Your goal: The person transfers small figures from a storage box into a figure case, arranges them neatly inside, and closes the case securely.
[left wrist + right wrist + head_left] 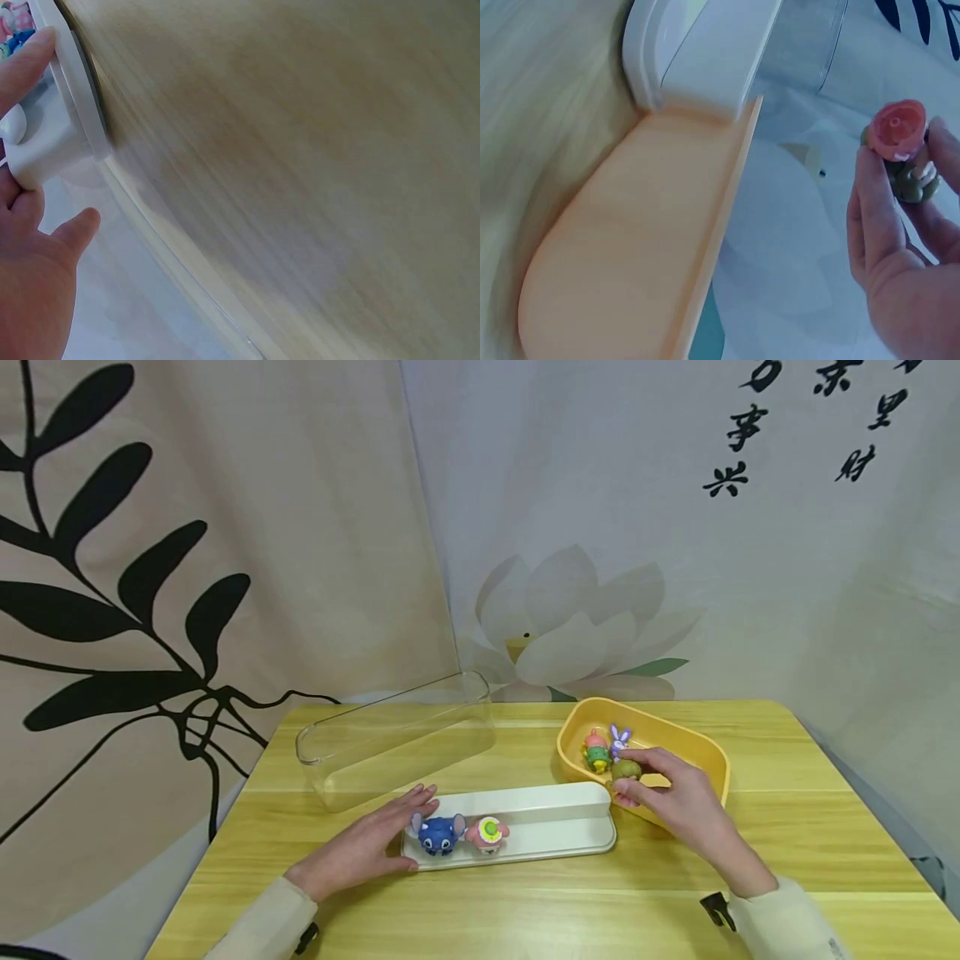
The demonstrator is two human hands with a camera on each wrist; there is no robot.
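Note:
My right hand [678, 797] pinches a small olive-green figurine [626, 770] over the yellow basket [708, 750]. The right wrist view shows the hollow reddish-pink underside of this figurine [898, 131] between thumb and fingers. Inside the basket are a pink-and-green figurine [597, 753] and a purple rabbit figurine [618, 739]. My left hand [363, 847] rests at the left end of a long white tray [558, 837], fingers extended and thumb apart. A blue big-eared figurine [438, 836] and a pink figurine with a yellow-green top [487, 834] stand on the tray near this hand.
Behind the white tray, a long clear plastic cover [397, 752] lies towards the back left of the wooden table [510, 914]. The yellow basket's near left side lies close to the tray's right end. Printed cloth [337, 527] hangs behind the table.

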